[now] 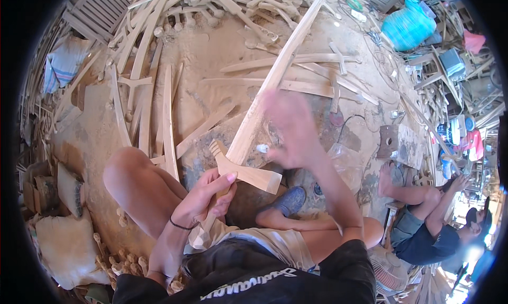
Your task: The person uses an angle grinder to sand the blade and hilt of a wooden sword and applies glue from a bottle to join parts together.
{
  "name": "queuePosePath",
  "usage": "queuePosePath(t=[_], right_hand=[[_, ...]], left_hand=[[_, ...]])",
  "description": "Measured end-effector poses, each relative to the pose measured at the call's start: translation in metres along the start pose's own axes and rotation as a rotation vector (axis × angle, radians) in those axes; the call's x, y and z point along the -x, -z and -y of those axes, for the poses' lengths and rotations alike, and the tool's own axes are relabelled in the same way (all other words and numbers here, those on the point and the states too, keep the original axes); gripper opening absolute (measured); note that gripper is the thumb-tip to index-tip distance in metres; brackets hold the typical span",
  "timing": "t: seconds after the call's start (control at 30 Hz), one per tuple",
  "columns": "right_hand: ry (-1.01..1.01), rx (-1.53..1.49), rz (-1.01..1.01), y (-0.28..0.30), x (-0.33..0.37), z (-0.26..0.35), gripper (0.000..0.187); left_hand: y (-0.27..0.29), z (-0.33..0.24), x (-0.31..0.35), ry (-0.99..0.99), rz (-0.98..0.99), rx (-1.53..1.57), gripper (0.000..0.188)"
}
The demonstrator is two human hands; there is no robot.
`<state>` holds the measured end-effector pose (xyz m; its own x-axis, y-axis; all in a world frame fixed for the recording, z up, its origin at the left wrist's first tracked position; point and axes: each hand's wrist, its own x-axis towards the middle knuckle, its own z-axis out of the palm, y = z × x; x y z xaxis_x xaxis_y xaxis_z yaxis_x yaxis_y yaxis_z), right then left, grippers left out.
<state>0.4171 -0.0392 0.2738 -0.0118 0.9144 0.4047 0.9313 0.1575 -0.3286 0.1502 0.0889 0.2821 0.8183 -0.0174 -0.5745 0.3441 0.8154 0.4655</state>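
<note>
A pale wooden sword [263, 100] slants up and away from me, its long blade pointing to the far right. Wrapped round the grip just below its carved crossguard [251, 176] is my left hand [212, 194], the thumb pressed on the guard. The faceted pommel [199, 237] comes out under that hand, above my lap. My right hand [292, 128], blurred by motion, is beside the lower blade with thumb and fingers apart. No object shows in it; whether it touches the wood I cannot tell. A small white object [262, 148] is near its thumb.
More wooden swords [293, 61] lie on the dusty floor ahead, with piled wood pieces [206, 0] beyond. A co-worker [428, 235] sits at the right. A wooden block with a hole [400, 145], a fan [388, 267] and a blue bag [408, 26] are also on the right.
</note>
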Motion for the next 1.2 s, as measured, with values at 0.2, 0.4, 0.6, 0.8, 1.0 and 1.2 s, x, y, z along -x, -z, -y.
queuePosePath(t=[0.2, 0.4, 0.6, 0.8, 1.0, 1.2], right_hand=[[0.014, 0.081, -0.010, 0.004, 0.006, -0.006, 0.058], [-0.094, 0.386, 0.076, -0.001, 0.021, -0.016, 0.060], [-0.314, 0.476, -0.091, -0.019, 0.055, -0.023, 0.054], [-0.814, -0.312, 0.026, -0.100, 0.135, -0.026, 0.054], [-0.709, -0.129, 0.036, -0.162, 0.127, -0.010, 0.053], [-0.877, -0.717, -0.427, -0.160, 0.113, 0.002, 0.036]], left_hand=[[-0.008, 0.005, 0.000, -0.020, -0.090, -0.144, 0.028], [-0.011, 0.013, 0.000, -0.093, -0.149, -0.315, 0.031], [-0.012, 0.013, 0.002, -0.127, -0.156, -0.406, 0.047], [-0.019, 0.017, 0.000, -0.260, -0.235, -0.519, 0.048], [-0.011, 0.023, -0.007, -0.425, -0.224, -0.605, 0.053], [-0.021, 0.007, 0.002, -0.198, -0.172, -0.370, 0.049]])
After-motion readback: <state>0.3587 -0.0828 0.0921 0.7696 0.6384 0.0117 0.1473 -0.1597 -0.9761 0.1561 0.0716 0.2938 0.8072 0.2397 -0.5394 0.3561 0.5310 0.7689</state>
